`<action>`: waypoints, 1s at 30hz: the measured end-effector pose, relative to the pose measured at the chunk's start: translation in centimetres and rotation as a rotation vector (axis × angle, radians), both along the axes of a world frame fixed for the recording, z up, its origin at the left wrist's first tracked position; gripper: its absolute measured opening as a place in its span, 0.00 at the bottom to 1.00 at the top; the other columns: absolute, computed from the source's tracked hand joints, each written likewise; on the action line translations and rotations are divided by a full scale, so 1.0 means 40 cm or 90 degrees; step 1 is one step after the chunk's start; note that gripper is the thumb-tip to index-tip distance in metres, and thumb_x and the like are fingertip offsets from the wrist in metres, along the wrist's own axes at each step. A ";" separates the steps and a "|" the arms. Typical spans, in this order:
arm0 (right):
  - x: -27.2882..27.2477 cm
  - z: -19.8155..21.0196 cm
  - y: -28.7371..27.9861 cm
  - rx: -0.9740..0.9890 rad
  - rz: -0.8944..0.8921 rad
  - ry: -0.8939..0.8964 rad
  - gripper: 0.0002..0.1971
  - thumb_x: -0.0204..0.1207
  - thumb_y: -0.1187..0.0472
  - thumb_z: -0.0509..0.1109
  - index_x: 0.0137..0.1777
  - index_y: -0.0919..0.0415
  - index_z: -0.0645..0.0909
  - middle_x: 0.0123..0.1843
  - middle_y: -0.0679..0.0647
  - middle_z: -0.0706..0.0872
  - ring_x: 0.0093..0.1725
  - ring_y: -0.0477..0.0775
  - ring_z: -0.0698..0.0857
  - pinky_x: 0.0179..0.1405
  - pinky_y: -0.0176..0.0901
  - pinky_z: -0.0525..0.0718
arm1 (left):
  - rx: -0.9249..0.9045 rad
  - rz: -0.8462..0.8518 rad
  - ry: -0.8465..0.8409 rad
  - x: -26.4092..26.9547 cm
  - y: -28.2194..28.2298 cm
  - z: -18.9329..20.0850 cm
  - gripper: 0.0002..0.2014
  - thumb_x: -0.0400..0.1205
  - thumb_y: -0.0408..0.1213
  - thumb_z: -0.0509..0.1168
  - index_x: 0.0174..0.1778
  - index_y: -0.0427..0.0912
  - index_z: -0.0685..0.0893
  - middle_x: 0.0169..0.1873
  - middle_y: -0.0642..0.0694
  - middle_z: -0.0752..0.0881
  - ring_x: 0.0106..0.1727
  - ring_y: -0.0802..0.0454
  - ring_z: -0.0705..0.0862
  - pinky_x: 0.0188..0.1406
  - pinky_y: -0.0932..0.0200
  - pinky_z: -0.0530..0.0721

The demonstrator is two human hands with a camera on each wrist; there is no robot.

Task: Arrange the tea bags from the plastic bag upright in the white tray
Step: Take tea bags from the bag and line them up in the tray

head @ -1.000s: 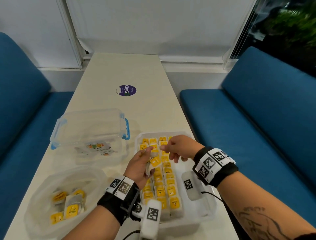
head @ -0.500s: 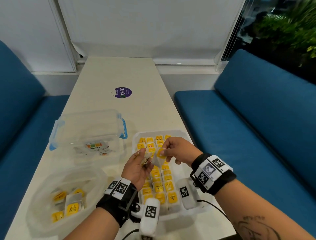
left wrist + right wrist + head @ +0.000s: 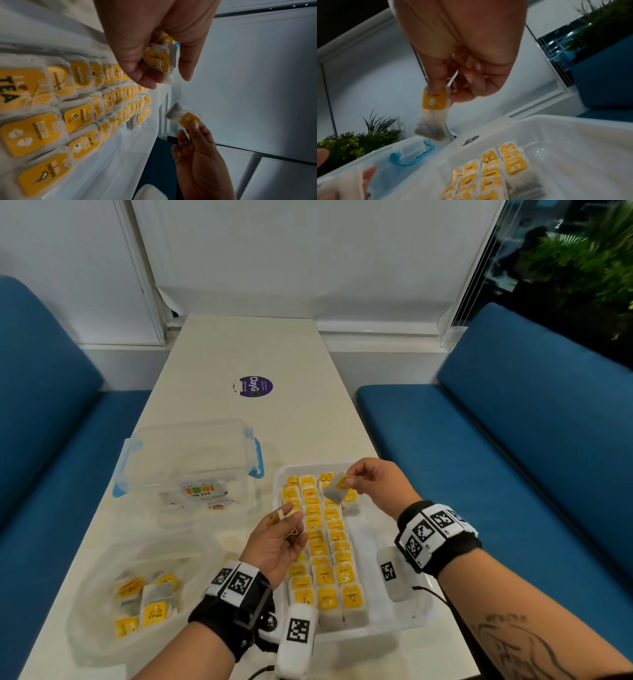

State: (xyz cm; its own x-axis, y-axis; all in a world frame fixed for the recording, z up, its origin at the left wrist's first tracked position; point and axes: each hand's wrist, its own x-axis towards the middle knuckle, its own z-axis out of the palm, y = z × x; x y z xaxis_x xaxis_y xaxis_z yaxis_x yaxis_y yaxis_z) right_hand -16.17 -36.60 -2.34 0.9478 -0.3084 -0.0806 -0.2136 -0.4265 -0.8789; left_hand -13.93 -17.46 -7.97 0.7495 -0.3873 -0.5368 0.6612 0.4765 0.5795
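Observation:
The white tray holds three rows of upright yellow-tagged tea bags, also seen in the left wrist view as tea bags. My right hand pinches one tea bag by its yellow tag above the tray's far end; in the right wrist view this tea bag hangs down from my right hand. My left hand hovers over the tray's left edge and holds a small bundle of tea bags. The plastic bag at front left holds several more tea bags.
A clear lidded container with blue latches stands just left of the tray's far end. A round purple sticker lies farther up the table. Blue benches flank the table on both sides.
My right hand has drawn a single tea bag away from the bundle in my left hand and lifted it to the far right. The hands have moved apart.

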 end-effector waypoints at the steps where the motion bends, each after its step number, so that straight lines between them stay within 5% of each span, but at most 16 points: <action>1: 0.004 -0.004 -0.002 -0.025 0.006 0.006 0.09 0.75 0.67 0.72 0.37 0.54 0.79 0.33 0.47 0.82 0.31 0.44 0.78 0.32 0.30 0.77 | 0.001 -0.001 -0.001 0.000 0.000 0.001 0.11 0.77 0.24 0.66 0.52 0.42 0.81 0.32 0.45 0.82 0.27 0.55 0.81 0.29 0.63 0.86; 8: 0.034 -0.030 -0.035 -0.239 0.066 0.122 0.05 0.79 0.67 0.62 0.44 0.57 0.75 0.47 0.51 0.81 0.45 0.51 0.78 0.44 0.39 0.74 | -0.001 -0.019 -0.011 -0.005 -0.003 0.002 0.14 0.77 0.20 0.63 0.52 0.42 0.81 0.34 0.42 0.82 0.28 0.55 0.81 0.30 0.62 0.86; 13: 0.060 -0.041 -0.047 -0.397 0.233 0.363 0.06 0.79 0.70 0.60 0.47 0.59 0.74 0.46 0.54 0.80 0.39 0.50 0.76 0.31 0.29 0.70 | -0.006 -0.014 -0.001 -0.005 -0.003 -0.002 0.14 0.77 0.19 0.62 0.53 0.41 0.80 0.35 0.42 0.82 0.30 0.53 0.80 0.31 0.61 0.86; 18: 0.099 -0.074 -0.042 -0.384 0.259 0.487 0.05 0.80 0.70 0.62 0.47 0.60 0.75 0.30 0.48 0.76 0.26 0.45 0.77 0.27 0.32 0.75 | -0.004 -0.011 0.003 0.002 -0.003 -0.005 0.15 0.77 0.18 0.62 0.53 0.41 0.81 0.33 0.41 0.80 0.30 0.53 0.80 0.32 0.61 0.86; 21: 0.123 -0.085 -0.042 -0.338 0.212 0.525 0.11 0.81 0.69 0.60 0.37 0.61 0.73 0.30 0.51 0.77 0.17 0.44 0.78 0.15 0.31 0.76 | 0.001 -0.013 -0.001 0.008 -0.002 -0.006 0.15 0.77 0.18 0.62 0.53 0.41 0.81 0.32 0.42 0.81 0.29 0.53 0.81 0.33 0.60 0.86; 28: 0.171 -0.105 -0.043 -0.329 0.184 0.570 0.12 0.83 0.66 0.59 0.37 0.60 0.70 0.31 0.50 0.77 0.26 0.48 0.74 0.27 0.37 0.74 | -0.002 -0.019 -0.002 0.015 0.001 -0.011 0.16 0.76 0.19 0.62 0.56 0.40 0.80 0.33 0.41 0.81 0.32 0.52 0.80 0.32 0.60 0.86; 30: 0.176 -0.112 -0.047 -0.307 0.171 0.566 0.13 0.83 0.66 0.59 0.35 0.58 0.68 0.23 0.48 0.81 0.25 0.48 0.74 0.25 0.36 0.74 | 0.001 -0.025 -0.002 0.017 -0.001 -0.014 0.17 0.76 0.19 0.63 0.57 0.40 0.80 0.33 0.42 0.81 0.32 0.52 0.80 0.33 0.60 0.86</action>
